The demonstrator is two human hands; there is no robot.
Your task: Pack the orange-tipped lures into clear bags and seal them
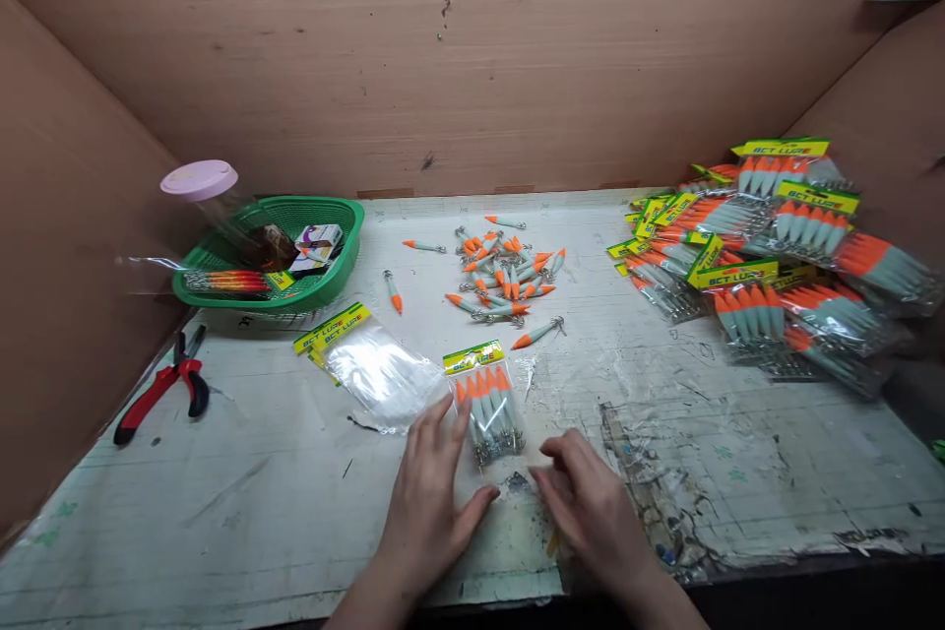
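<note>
A clear packet of fishing lures (487,406), pale with orange tips, lies flat before me under a yellow-green header card. My left hand (432,487) is open, fingers spread at the packet's left edge, fingertips touching or just over it. To the packet's right, my right hand (587,502) is closed with curled fingers; what they hold, if anything, is hidden. A small orange-yellow bit (552,543) shows below that hand. Flat empty bags (384,369) with matching headers lie left of the packet. Beyond it is a loose heap of lures (509,271) with metal hooks.
Many filled lure packets (745,310) are piled at the right. A green basket (344,266) at the left holds a pink-lidded cup (199,179), a small box and a lure packet. Red-handled pliers (166,389) lie at far left. Board walls (472,59) enclose the worn tabletop.
</note>
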